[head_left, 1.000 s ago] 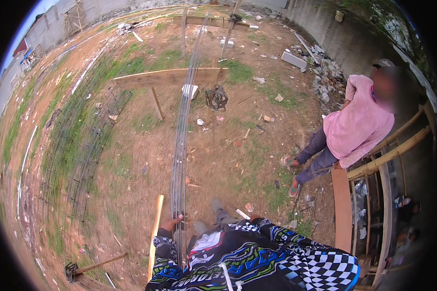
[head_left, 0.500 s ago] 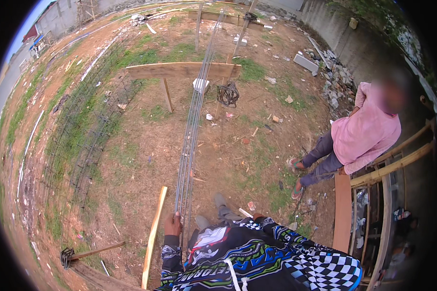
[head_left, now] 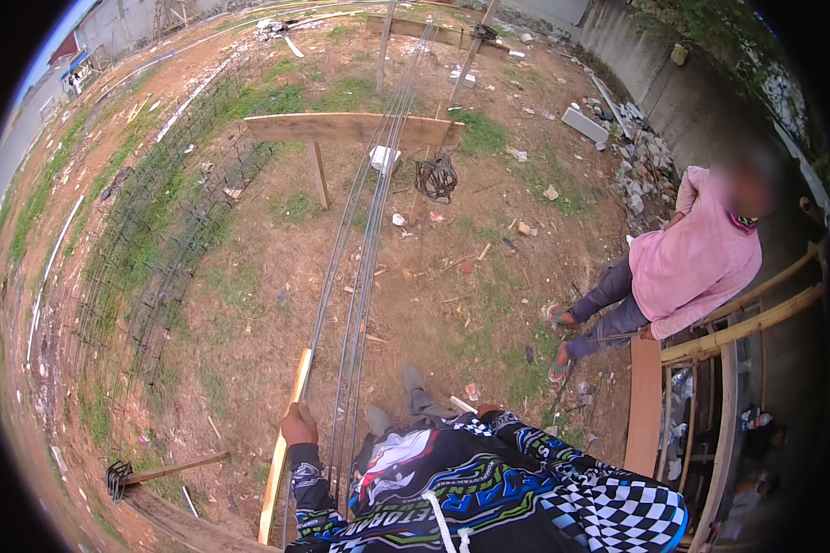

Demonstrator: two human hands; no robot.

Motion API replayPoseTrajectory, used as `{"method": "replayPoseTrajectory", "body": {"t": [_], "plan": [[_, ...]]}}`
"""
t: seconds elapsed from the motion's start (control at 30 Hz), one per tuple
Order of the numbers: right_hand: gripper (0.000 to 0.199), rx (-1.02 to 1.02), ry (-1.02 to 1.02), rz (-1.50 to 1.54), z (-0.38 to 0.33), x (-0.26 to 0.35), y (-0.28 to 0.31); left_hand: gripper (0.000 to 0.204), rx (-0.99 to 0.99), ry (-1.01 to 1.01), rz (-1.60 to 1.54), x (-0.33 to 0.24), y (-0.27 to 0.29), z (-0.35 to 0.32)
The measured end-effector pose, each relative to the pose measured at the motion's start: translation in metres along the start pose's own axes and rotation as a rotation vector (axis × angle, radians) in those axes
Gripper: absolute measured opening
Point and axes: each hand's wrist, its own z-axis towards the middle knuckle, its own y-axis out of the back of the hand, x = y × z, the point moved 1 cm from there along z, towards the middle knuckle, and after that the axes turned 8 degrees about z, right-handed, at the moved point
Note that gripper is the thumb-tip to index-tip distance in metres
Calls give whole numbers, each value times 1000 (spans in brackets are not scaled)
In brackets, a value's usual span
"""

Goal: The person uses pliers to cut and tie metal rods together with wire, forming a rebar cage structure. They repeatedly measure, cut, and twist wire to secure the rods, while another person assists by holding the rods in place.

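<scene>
Long thin steel rods run from beside my body to the far end of the yard, resting across a raised plank. My left hand is closed around one or two rods, held apart to the left of the others. Beneath that hand lies a pale timber strip on the ground. At my right side, my right hand is mostly covered by its sleeve, its fingers hidden. A short pale stick shows just beside it; whether it is held I cannot tell.
A person in a pink shirt stands at the right, by a bamboo rail and an upright board. Steel cages lie on the grass at left. A wire coil hangs near the plank; rubble lines the wall.
My left hand has moved left and slightly nearer, drawing one or two rods away from the bundle. The right hand stays at my side.
</scene>
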Motion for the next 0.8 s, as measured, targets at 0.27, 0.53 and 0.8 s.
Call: {"method": "replayPoseTrajectory", "body": {"t": [0.27,0.53,0.8], "plan": [[47,80,0,79,-66,44,43,21,45,135,-294,-11,7,-6],[46,49,32,110,-56,42,29,28,-25,-56,131,-22,28,1],[51,8,-55,108,-41,26,9,42,200,103,-138,-18,26,9]]}}
